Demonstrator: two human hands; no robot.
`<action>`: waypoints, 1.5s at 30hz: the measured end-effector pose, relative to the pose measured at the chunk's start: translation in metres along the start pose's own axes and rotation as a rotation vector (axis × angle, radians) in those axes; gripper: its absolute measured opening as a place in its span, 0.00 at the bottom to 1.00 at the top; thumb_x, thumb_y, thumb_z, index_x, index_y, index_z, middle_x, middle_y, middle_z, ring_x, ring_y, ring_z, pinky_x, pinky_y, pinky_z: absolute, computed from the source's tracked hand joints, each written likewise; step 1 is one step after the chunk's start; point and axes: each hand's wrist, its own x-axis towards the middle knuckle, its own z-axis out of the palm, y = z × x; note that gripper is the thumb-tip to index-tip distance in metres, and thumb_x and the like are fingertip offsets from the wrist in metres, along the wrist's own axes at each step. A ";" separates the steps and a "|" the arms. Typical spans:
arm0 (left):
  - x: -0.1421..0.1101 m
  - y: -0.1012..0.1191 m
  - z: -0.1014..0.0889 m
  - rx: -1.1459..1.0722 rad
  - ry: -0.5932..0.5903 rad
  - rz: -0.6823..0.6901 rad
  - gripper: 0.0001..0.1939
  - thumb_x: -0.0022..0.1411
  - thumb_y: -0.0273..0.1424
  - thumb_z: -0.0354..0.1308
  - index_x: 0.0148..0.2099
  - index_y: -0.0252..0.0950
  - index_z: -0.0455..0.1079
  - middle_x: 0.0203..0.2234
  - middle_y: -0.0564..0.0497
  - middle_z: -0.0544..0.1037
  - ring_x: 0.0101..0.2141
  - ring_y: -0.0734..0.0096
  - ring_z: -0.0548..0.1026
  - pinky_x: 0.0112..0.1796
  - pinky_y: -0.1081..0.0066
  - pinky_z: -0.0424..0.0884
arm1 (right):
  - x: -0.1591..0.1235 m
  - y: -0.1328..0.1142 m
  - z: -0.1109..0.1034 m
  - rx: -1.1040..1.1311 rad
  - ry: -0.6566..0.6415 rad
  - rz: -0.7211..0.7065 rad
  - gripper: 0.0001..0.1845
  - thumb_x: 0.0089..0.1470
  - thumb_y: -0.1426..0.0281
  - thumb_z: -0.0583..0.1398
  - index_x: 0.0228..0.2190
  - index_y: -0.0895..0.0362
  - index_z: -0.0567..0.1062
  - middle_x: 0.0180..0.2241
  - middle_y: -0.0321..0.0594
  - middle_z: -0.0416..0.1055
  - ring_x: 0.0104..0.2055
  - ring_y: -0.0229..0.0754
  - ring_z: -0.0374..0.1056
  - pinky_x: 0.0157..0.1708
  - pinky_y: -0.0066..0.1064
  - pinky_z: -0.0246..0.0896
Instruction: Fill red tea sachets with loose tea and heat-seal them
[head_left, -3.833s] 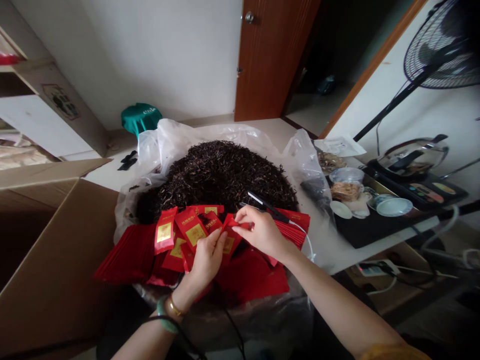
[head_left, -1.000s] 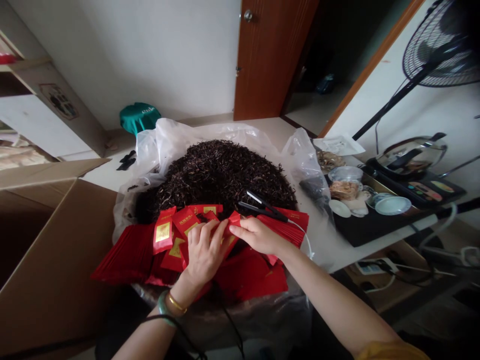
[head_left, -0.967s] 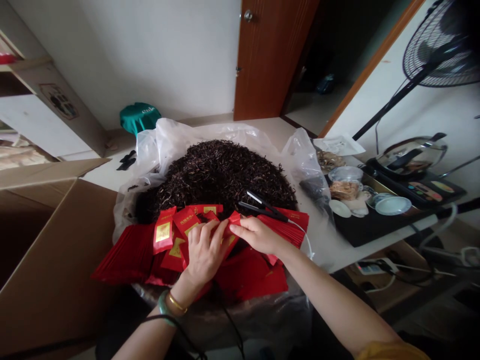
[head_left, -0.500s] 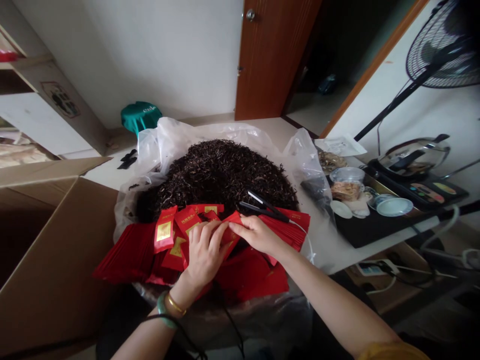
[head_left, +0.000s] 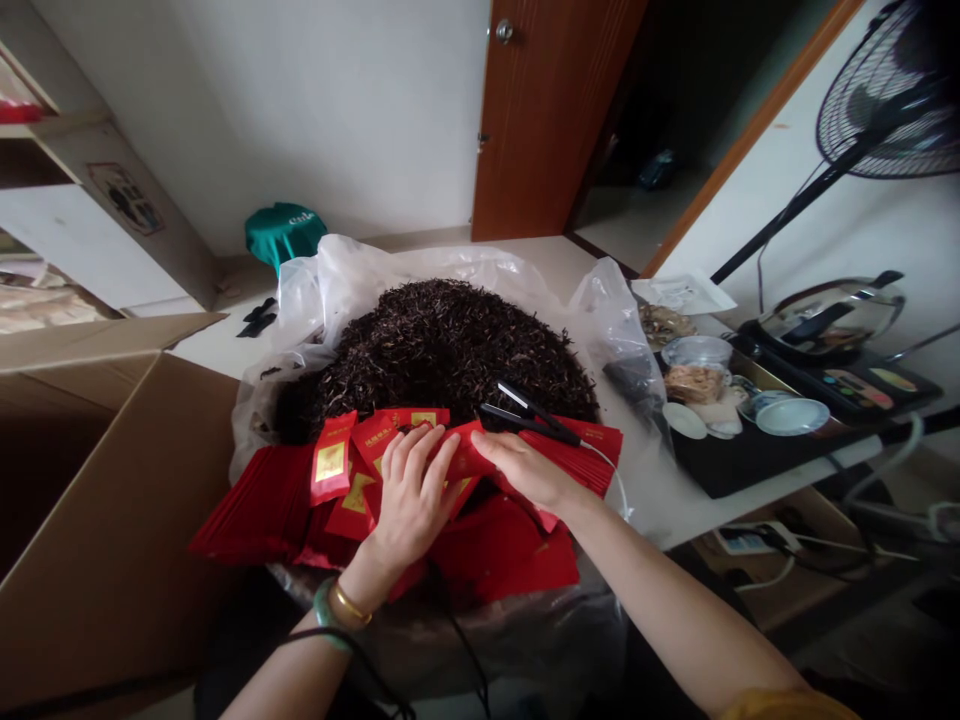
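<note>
My right hand (head_left: pixel 529 472) pinches the upper end of a red tea packet (head_left: pixel 466 455), thumb laid along it. Beside it, my left hand (head_left: pixel 412 500) has its fingers stretched out and slightly apart over the packets; its thumb is hidden. Left of that hand lies a red packet with a gold label (head_left: pixel 331 461). Fanned stacks of red packets (head_left: pixel 259 505) spread to both sides. Behind the hands rises a heap of dark loose tea leaves (head_left: pixel 450 340) in a clear plastic bag (head_left: pixel 360 265). A black hand sealer with a white cord (head_left: pixel 536 415) rests across the packets, jaws apart.
An open cardboard box (head_left: pixel 127 530) stands at the left. To the right, a black tray (head_left: pixel 720 475) holds cups, a tub and a glass kettle (head_left: pixel 832 310). A fan (head_left: pixel 885 110) stands behind it. A green-covered bin (head_left: pixel 285 232) is near the wall.
The fingers of my left hand have straightened and spread somewhat over the packets. My right hand has shifted slightly right, still at the packet's upper end. The view has moved slightly.
</note>
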 end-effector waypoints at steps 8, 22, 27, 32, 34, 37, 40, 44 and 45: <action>0.002 0.002 0.002 -0.041 0.007 -0.014 0.26 0.61 0.29 0.58 0.61 0.36 0.59 0.46 0.41 0.75 0.51 0.54 0.69 0.55 0.51 0.62 | 0.000 0.001 0.000 0.147 -0.196 -0.007 0.29 0.54 0.46 0.55 0.31 0.59 0.78 0.32 0.40 0.76 0.41 0.45 0.69 0.52 0.43 0.56; 0.000 -0.003 0.002 -0.025 -0.095 -0.036 0.27 0.60 0.34 0.58 0.60 0.32 0.59 0.51 0.37 0.73 0.54 0.49 0.67 0.57 0.49 0.56 | -0.007 -0.017 0.006 -0.051 -0.295 -0.039 0.39 0.53 0.41 0.51 0.50 0.60 0.72 0.52 0.47 0.70 0.56 0.48 0.62 0.62 0.45 0.46; -0.001 -0.003 0.002 -0.008 -0.125 -0.022 0.25 0.61 0.31 0.56 0.60 0.32 0.60 0.53 0.37 0.72 0.56 0.50 0.66 0.59 0.49 0.52 | -0.010 -0.022 0.006 -0.182 -0.301 -0.048 0.43 0.52 0.39 0.48 0.53 0.59 0.70 0.53 0.47 0.69 0.58 0.53 0.60 0.60 0.46 0.50; -0.002 -0.005 0.003 0.028 -0.129 -0.003 0.27 0.62 0.34 0.55 0.61 0.31 0.59 0.55 0.35 0.70 0.57 0.51 0.67 0.57 0.53 0.57 | -0.008 -0.015 0.002 -0.187 -0.274 -0.021 0.42 0.52 0.39 0.49 0.53 0.59 0.69 0.53 0.49 0.68 0.60 0.52 0.57 0.60 0.45 0.50; -0.002 -0.006 0.002 0.020 -0.136 0.003 0.27 0.63 0.34 0.55 0.61 0.30 0.58 0.55 0.35 0.70 0.56 0.51 0.68 0.54 0.55 0.62 | -0.006 -0.013 0.000 -0.143 -0.282 -0.018 0.41 0.52 0.40 0.49 0.52 0.59 0.69 0.52 0.49 0.68 0.58 0.50 0.58 0.60 0.45 0.49; 0.000 -0.006 0.000 -0.039 -0.148 0.013 0.28 0.62 0.33 0.55 0.62 0.30 0.56 0.53 0.35 0.72 0.54 0.52 0.69 0.51 0.57 0.67 | -0.006 -0.015 -0.004 -0.105 -0.325 -0.023 0.39 0.53 0.40 0.47 0.47 0.60 0.71 0.46 0.45 0.70 0.52 0.47 0.62 0.59 0.46 0.51; -0.001 -0.005 0.001 -0.106 -0.139 0.019 0.30 0.61 0.29 0.56 0.63 0.30 0.53 0.51 0.36 0.72 0.53 0.53 0.70 0.51 0.57 0.69 | -0.009 -0.021 -0.008 -0.151 -0.334 -0.015 0.37 0.54 0.40 0.46 0.43 0.59 0.72 0.43 0.44 0.71 0.50 0.47 0.63 0.58 0.46 0.51; -0.004 -0.002 0.003 -0.136 -0.131 0.056 0.31 0.61 0.26 0.55 0.64 0.33 0.51 0.53 0.35 0.68 0.55 0.52 0.67 0.55 0.49 0.66 | -0.013 -0.027 -0.007 -0.250 -0.384 -0.074 0.37 0.56 0.41 0.42 0.41 0.58 0.72 0.43 0.44 0.70 0.52 0.47 0.62 0.58 0.43 0.51; -0.005 -0.002 0.003 -0.134 -0.135 0.073 0.30 0.61 0.25 0.55 0.63 0.34 0.52 0.54 0.35 0.66 0.56 0.51 0.66 0.55 0.47 0.65 | -0.013 -0.027 -0.007 -0.271 -0.399 -0.092 0.38 0.56 0.40 0.41 0.40 0.58 0.72 0.42 0.44 0.70 0.50 0.47 0.63 0.57 0.42 0.53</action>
